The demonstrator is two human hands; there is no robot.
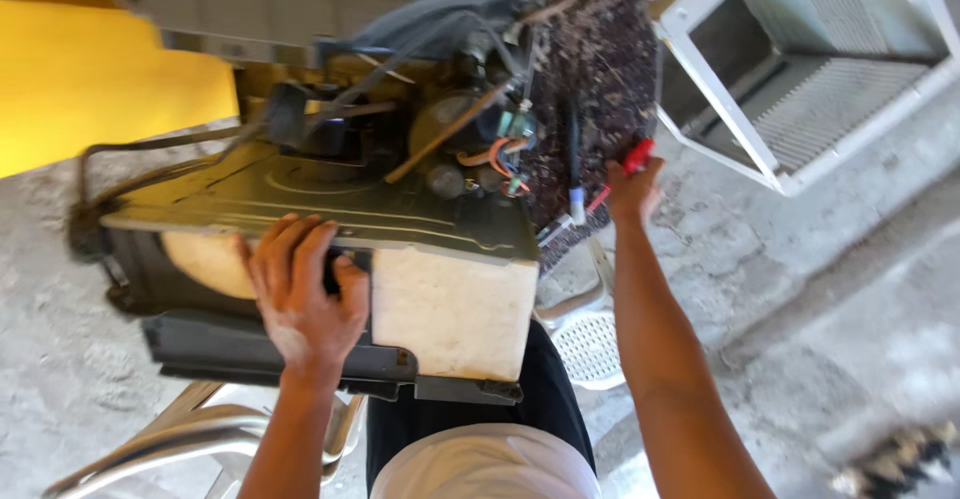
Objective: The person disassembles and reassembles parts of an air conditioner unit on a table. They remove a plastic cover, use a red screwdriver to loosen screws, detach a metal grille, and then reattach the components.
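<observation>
Seen from the head camera, a person is working on a stripped air conditioner unit (330, 229) that is resting tilted on a white plastic chair (590, 344) in front of them. The left hand (300, 294) is lying flat against the near side of the unit, fingers (290, 249) spread open and pressing on the dark frame beside a block of white foam (450, 309), bracing rather than gripping. The right hand (632, 191) is reaching to the far side, its fingers curled closed around a red-handled tool (638, 155) held next to the dusty dark coil (600, 69); what kind of tool it is cannot be told.

The outer white casing (800, 69) is already lying apart on the concrete floor (820, 289) at upper right, so the unit is standing bare, with its round motor (445, 124) and loose coloured wires (500, 159) exposed. The foam, the metal base tray (300, 199) and the coil are all sitting in place on the unit, so judging by this, the dismantling looks only partly done. A yellow wall (90, 69) is filling the upper left.
</observation>
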